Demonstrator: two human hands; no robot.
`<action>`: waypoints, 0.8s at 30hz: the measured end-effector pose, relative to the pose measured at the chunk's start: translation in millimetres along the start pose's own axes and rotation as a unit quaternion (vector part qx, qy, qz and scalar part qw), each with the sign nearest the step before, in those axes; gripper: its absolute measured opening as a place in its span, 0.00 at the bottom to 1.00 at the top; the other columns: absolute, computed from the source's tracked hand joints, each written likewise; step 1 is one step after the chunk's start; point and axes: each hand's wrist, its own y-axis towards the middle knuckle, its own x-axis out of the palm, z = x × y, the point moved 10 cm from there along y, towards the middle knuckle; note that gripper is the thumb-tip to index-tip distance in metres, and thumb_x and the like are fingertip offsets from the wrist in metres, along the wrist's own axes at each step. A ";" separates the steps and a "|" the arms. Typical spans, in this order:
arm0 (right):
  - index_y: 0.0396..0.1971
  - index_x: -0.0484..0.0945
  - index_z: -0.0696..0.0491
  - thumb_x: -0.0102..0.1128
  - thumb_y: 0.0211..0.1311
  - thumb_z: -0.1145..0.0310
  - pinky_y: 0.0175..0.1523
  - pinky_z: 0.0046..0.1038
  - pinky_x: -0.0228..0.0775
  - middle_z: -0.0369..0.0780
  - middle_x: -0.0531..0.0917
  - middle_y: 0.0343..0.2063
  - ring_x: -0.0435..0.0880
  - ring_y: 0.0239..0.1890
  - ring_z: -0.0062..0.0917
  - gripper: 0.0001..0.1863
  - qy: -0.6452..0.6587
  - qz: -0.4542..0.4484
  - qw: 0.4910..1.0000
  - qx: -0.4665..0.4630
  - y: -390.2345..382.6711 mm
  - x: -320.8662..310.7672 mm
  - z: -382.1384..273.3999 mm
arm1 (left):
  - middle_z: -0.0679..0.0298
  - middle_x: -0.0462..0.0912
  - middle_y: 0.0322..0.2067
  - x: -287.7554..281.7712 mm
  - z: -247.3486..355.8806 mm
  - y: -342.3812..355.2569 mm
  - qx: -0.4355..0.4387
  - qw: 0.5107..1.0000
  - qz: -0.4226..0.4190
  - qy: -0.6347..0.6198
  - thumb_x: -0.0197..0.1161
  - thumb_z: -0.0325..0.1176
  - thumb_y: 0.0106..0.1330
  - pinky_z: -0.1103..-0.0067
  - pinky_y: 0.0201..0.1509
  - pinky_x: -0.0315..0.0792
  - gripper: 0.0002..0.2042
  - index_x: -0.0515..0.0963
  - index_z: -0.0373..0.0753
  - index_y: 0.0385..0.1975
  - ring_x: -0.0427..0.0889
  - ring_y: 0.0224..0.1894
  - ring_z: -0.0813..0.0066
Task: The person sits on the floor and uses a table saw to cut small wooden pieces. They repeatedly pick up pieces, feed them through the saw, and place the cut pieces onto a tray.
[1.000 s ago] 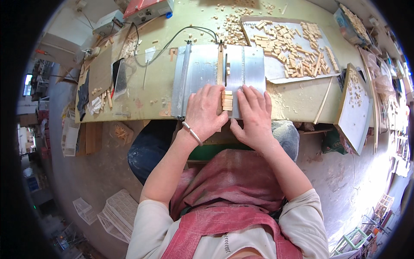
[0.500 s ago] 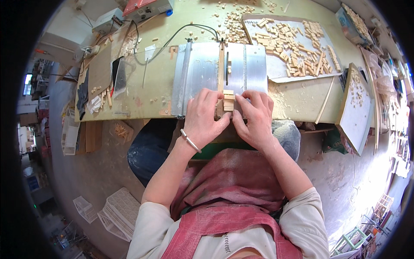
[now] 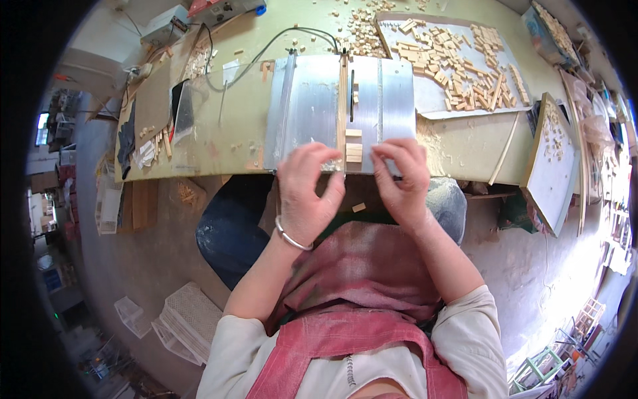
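Bare left hand (image 3: 337,174) and right hand (image 3: 380,167) got pulled back; left's spread, right's curled, can't tell if anything's held. Small rectangular pale-wood blocks (image 3: 354,153) are lined up beside a long tan wooden strip (image 3: 343,100) on the silver metal tabletop (image 3: 312,100).

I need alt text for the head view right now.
The person's curled left hand and right hand flank small wooden blocks on a slotted metal plate, without touching them. Farther off to the right, a tray holds many loose wooden pieces.
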 end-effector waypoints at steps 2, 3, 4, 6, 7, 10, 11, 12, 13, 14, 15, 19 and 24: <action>0.39 0.85 0.55 0.71 0.58 0.79 0.53 0.32 0.66 0.40 0.84 0.37 0.82 0.43 0.33 0.09 -0.010 0.024 1.000 0.014 -0.6 -14.0 12.6 | 0.59 0.81 0.45 -8.8 -16.4 -6.0 -0.062 0.996 0.033 -0.052 0.67 0.19 0.59 0.73 0.55 0.75 0.16 0.80 0.35 0.48 0.80 0.45 0.66; 0.39 0.85 0.55 0.71 0.58 0.79 0.53 0.32 0.66 0.40 0.85 0.38 0.82 0.43 0.33 0.09 -0.010 0.028 0.999 0.035 -0.6 -17.4 20.7 | 0.59 0.80 0.45 -11.3 -18.1 -5.2 -0.066 0.995 0.031 -0.060 0.66 0.19 0.60 0.74 0.55 0.74 0.16 0.80 0.35 0.48 0.80 0.44 0.68; 0.39 0.85 0.55 0.71 0.59 0.79 0.53 0.31 0.66 0.40 0.85 0.38 0.82 0.43 0.32 0.09 -0.010 0.032 0.998 0.056 -0.2 -19.9 27.8 | 0.60 0.80 0.44 -12.9 -20.2 -4.6 -0.070 0.995 0.029 -0.069 0.66 0.19 0.61 0.74 0.55 0.74 0.15 0.80 0.35 0.48 0.79 0.44 0.69; 0.39 0.85 0.55 0.70 0.59 0.79 0.53 0.31 0.65 0.40 0.85 0.38 0.82 0.44 0.32 0.09 -0.013 0.031 0.999 0.039 -0.1 -21.2 26.5 | 0.60 0.79 0.43 -15.0 -22.7 -7.8 -0.075 0.992 0.039 -0.092 0.66 0.19 0.62 0.76 0.54 0.74 0.14 0.79 0.34 0.48 0.78 0.43 0.70; 0.39 0.85 0.55 0.70 0.58 0.79 0.53 0.31 0.65 0.40 0.85 0.39 0.82 0.44 0.32 0.09 -0.015 0.029 0.999 0.033 -0.6 -21.6 25.4 | 0.60 0.79 0.42 -15.5 -24.2 -10.9 -0.080 0.991 0.041 -0.103 0.65 0.19 0.63 0.77 0.53 0.74 0.13 0.79 0.33 0.47 0.78 0.42 0.71; 0.40 0.85 0.54 0.70 0.57 0.80 0.54 0.31 0.65 0.40 0.85 0.38 0.83 0.44 0.32 0.10 -0.060 0.022 0.997 -0.038 8.4 -31.1 3.0 | 0.59 0.81 0.35 -34.0 -29.8 -29.7 -0.072 0.980 0.095 -0.161 0.66 0.18 0.62 0.76 0.42 0.75 0.09 0.80 0.35 0.41 0.80 0.34 0.67; 0.40 0.85 0.54 0.70 0.56 0.81 0.54 0.31 0.65 0.39 0.85 0.38 0.83 0.43 0.32 0.12 -0.072 0.012 0.995 -0.065 4.0 -36.6 -6.0 | 0.58 0.80 0.32 -40.8 -21.2 -42.0 -0.051 0.988 0.071 -0.128 0.65 0.18 0.63 0.78 0.37 0.74 0.06 0.79 0.34 0.37 0.79 0.30 0.67; 0.40 0.85 0.54 0.71 0.55 0.81 0.54 0.32 0.65 0.39 0.85 0.37 0.83 0.42 0.32 0.12 -0.089 0.003 0.993 -0.083 2.4 -44.5 -12.9 | 0.61 0.79 0.33 -40.3 -21.2 -56.7 -0.043 0.990 0.026 -0.132 0.63 0.17 0.64 0.79 0.39 0.71 0.05 0.78 0.32 0.37 0.77 0.34 0.73; 0.40 0.85 0.54 0.71 0.54 0.81 0.54 0.32 0.65 0.39 0.85 0.37 0.83 0.41 0.32 0.12 -0.106 -0.003 0.991 -0.086 -3.3 -51.6 -10.2 | 0.61 0.79 0.32 -36.5 -25.7 -71.2 -0.052 0.990 0.002 -0.129 0.64 0.17 0.64 0.79 0.37 0.71 0.05 0.78 0.33 0.36 0.77 0.32 0.72; 0.39 0.85 0.54 0.71 0.54 0.81 0.54 0.32 0.65 0.39 0.85 0.37 0.83 0.40 0.31 0.12 -0.123 -0.008 0.988 -0.089 -8.2 -55.1 -8.7 | 0.61 0.79 0.30 -30.2 -29.9 -85.5 -0.062 0.990 -0.021 -0.126 0.64 0.17 0.64 0.79 0.35 0.71 0.04 0.79 0.33 0.36 0.77 0.30 0.71; 0.39 0.85 0.54 0.71 0.54 0.81 0.53 0.32 0.65 0.39 0.85 0.37 0.83 0.40 0.32 0.12 -0.124 -0.014 0.988 -0.087 -10.5 -55.5 -8.5 | 0.61 0.79 0.29 -24.0 -33.6 -92.4 -0.083 0.988 -0.039 -0.126 0.65 0.18 0.64 0.78 0.34 0.71 0.04 0.79 0.34 0.35 0.78 0.29 0.70; 0.40 0.85 0.54 0.71 0.54 0.81 0.52 0.32 0.66 0.39 0.85 0.36 0.82 0.39 0.33 0.13 -0.104 -0.067 0.989 -0.085 -15.2 -45.7 -11.7 | 0.59 0.81 0.32 -18.1 -35.6 -98.4 -0.117 0.984 -0.049 -0.127 0.66 0.20 0.63 0.76 0.38 0.74 0.05 0.81 0.35 0.38 0.81 0.33 0.65; 0.46 0.83 0.55 0.71 0.55 0.73 0.54 0.39 0.71 0.40 0.84 0.36 0.83 0.42 0.38 0.17 -0.119 -0.298 0.943 -0.082 -47.4 3.9 -24.3 | 0.51 0.83 0.50 39.7 -29.8 -112.8 -0.066 0.977 -0.199 -0.023 0.64 0.35 0.69 0.60 0.59 0.72 0.12 0.82 0.34 0.46 0.83 0.50 0.49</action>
